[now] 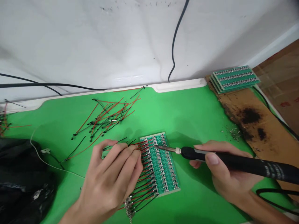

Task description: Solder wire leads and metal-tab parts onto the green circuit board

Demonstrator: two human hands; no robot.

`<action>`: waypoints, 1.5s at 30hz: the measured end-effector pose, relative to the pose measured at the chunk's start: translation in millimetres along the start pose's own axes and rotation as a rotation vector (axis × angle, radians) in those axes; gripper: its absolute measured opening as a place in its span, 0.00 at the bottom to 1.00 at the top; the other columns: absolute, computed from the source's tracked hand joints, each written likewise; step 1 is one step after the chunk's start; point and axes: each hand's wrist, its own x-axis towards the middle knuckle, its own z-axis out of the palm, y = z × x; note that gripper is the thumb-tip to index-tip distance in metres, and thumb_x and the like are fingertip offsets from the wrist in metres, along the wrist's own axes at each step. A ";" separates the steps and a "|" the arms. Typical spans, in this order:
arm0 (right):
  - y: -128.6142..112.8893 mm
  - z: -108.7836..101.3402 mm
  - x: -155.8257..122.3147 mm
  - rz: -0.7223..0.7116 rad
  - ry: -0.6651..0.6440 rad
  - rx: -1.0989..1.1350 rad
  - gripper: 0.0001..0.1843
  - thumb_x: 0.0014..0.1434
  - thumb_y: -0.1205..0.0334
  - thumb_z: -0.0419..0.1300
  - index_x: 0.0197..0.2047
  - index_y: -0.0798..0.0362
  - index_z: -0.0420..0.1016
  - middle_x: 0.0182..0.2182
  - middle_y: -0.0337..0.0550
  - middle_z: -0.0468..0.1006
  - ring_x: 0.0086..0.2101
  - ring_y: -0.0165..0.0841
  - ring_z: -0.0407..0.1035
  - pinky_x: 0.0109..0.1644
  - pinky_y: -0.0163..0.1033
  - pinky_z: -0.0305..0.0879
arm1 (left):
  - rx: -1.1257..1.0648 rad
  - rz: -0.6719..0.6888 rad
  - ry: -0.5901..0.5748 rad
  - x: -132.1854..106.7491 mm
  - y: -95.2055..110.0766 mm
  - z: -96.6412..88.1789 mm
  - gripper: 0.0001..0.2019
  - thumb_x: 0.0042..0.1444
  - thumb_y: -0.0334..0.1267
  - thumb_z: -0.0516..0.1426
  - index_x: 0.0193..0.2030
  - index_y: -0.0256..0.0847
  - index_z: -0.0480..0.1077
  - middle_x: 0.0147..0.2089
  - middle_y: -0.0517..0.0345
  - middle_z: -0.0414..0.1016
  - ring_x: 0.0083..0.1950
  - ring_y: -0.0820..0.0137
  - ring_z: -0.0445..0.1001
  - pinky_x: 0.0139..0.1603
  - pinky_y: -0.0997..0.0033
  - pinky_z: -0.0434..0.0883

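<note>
Circuit board panel (161, 166) is lying between the hands, partly wired.
Left hand (112, 177) is pinching wires (145, 179); right hand (227, 174) is gripping a soldering iron (192, 153), tip (164, 148) at the panel; rightmost column (170, 163) is showing no wires, loose leads (112, 118) lying beyond left hand.

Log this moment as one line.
Left hand: on thin red and black wires; right hand: holding black pen-shaped soldering iron; tip: at green circuit board.

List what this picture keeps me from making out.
Head view throughout:
- Left hand: what its fingertips touch, hidden by its own fingers.
- Soldering iron: lettering too blurred to read; rear end cut off by the right edge.
- Black bag: inside hidden by its plastic; cut off by left edge.
</note>
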 end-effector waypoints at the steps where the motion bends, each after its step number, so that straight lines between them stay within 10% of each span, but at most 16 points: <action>1: 0.2 -0.3 -0.7 0.000 -0.002 0.000 0.05 0.74 0.56 0.72 0.51 0.41 0.90 0.31 0.37 0.90 0.24 0.34 0.85 0.26 0.33 0.82 | -0.002 0.000 -0.001 0.0 0.1 -0.1 0.07 0.69 0.23 0.67 0.50 0.31 0.77 0.46 0.50 0.89 0.44 0.59 0.84 0.55 0.48 0.73; 45: -3.3 -1.5 -0.8 -0.007 -0.003 -0.028 0.05 0.74 0.57 0.72 0.51 0.42 0.90 0.32 0.38 0.91 0.24 0.35 0.85 0.25 0.33 0.81 | -0.023 -0.008 -0.002 -0.8 -1.9 2.9 0.07 0.69 0.24 0.66 0.51 0.34 0.77 0.46 0.50 0.89 0.45 0.59 0.85 0.56 0.47 0.74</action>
